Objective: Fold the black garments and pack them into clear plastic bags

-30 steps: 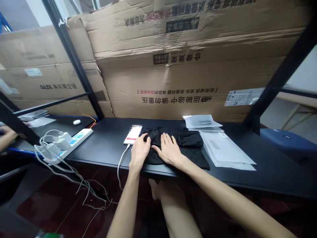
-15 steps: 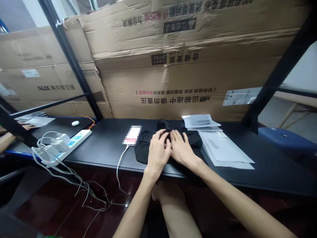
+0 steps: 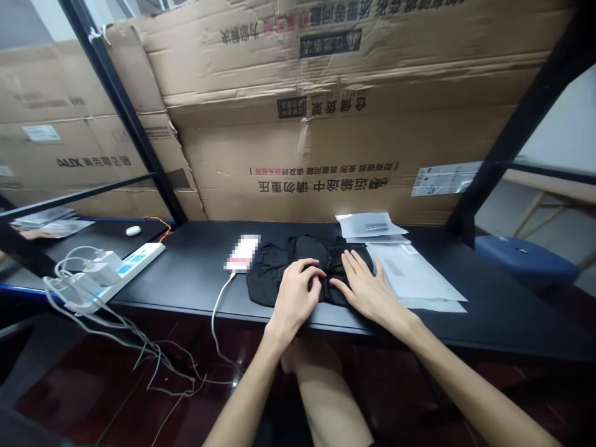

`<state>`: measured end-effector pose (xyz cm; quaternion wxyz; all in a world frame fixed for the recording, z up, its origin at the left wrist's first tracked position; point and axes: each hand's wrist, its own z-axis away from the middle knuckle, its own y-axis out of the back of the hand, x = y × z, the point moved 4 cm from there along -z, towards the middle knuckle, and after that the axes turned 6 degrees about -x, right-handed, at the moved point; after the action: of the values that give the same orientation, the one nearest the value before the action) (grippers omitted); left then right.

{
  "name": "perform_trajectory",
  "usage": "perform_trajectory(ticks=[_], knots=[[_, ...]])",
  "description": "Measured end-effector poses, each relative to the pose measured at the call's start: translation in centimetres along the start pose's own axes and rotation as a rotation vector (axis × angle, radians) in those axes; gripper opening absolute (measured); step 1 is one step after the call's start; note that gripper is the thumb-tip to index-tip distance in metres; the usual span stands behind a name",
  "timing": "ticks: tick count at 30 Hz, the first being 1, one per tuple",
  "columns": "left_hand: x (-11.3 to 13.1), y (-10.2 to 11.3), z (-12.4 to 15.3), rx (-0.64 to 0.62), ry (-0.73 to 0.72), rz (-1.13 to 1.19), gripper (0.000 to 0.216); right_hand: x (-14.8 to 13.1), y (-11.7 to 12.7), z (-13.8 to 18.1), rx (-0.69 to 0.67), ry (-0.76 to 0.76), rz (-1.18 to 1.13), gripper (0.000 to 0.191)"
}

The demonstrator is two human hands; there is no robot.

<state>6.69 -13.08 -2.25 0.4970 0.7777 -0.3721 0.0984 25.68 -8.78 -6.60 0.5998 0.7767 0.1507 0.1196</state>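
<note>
A black garment (image 3: 274,270) lies folded on the black table (image 3: 195,273), near its front edge. My left hand (image 3: 295,295) rests on the garment's middle with the fingers curled and pressing the cloth. Beside it my right hand (image 3: 365,285) lies flat on the garment's right part, fingers stretched out. Neither hand lifts the cloth.
A phone (image 3: 242,253) on a white cable lies left of the garment. Clear plastic bags (image 3: 410,276) are stacked to the right. A power strip (image 3: 112,270) with chargers sits at the far left. Cardboard boxes (image 3: 326,124) wall the back. A blue stool (image 3: 526,257) stands right.
The garment has been folded over towards the right. Both hands moved right across it; the left hand went from the left edge to the middle.
</note>
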Motion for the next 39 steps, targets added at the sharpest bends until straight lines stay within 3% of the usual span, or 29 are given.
perform_trajectory(ticks=[5,8,11,19,25,29,33,36,39], knots=[[-2.6,3.0,-2.1,0.113,0.370,-0.103,0.021,0.2,0.8,0.3,-0.014,-0.024,0.018,0.081],[-4.4,2.8,-3.5,-0.086,0.558,-0.198,0.040,0.4,1.0,0.4,-0.035,-0.039,0.023,0.082],[-5.2,1.9,-4.6,-0.220,0.601,-0.223,0.056,0.3,0.9,0.4,-0.042,-0.039,0.023,0.081],[-5.2,0.8,-5.4,-0.191,0.541,-0.138,0.029,0.2,0.3,0.3,-0.062,-0.060,0.021,0.080],[-4.1,4.4,-4.7,-0.049,0.591,-0.078,0.019,-0.2,1.4,0.3,-0.030,-0.015,0.014,0.074],[-2.0,6.2,-4.7,0.127,0.533,-0.114,0.019,-0.8,1.5,0.3,-0.034,0.043,-0.021,0.068],[0.7,3.5,-4.7,0.194,0.349,-0.127,0.023,-1.0,0.7,0.2,-0.046,0.046,-0.050,0.067],[1.9,-0.1,-4.3,0.119,0.168,-0.137,0.038,-0.8,0.3,0.3,-0.057,0.030,-0.058,0.066],[1.7,-2.2,-3.2,0.052,0.084,-0.155,0.061,-0.3,0.5,0.8,-0.069,0.023,-0.065,0.065]])
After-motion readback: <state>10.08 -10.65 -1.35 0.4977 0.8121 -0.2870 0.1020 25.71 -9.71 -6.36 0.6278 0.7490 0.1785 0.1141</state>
